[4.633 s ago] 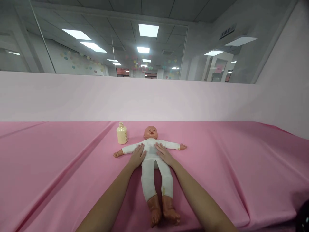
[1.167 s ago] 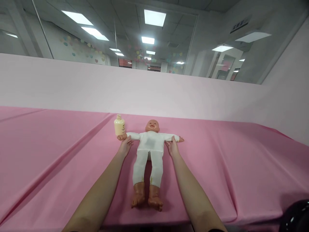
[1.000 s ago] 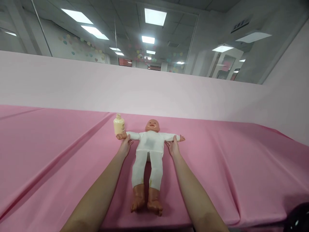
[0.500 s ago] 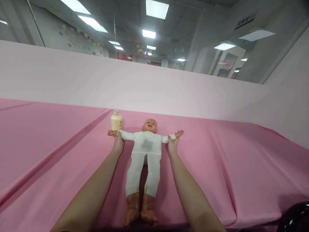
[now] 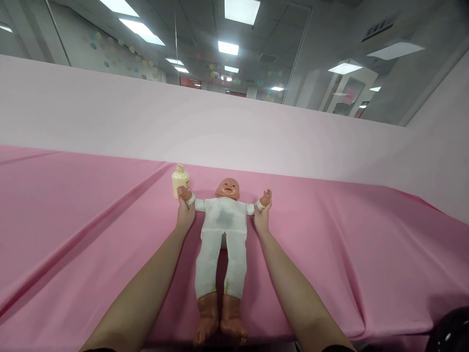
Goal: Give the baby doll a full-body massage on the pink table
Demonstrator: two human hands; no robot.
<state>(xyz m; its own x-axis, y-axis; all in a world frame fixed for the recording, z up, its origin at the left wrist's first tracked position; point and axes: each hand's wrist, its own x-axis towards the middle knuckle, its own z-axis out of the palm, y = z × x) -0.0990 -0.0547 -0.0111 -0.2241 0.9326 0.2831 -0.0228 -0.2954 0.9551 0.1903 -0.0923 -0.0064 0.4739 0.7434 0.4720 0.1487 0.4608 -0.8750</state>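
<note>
Cloth w/ doll, hands gripping its L+R arms.

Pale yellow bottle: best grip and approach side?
Probably around the upper body, just below the shoulder, coming from the person's left. The pale yellow bottle stands upright, its rounded side exposed there, while the doll's fist overlaps its lower right and the left hand is close in front.

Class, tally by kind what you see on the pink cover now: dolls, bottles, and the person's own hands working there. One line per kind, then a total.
Cream bottle: 1
Doll: 1
Person's left hand and right hand, each gripping one of the doll's arms: 2
Total: 4
</note>
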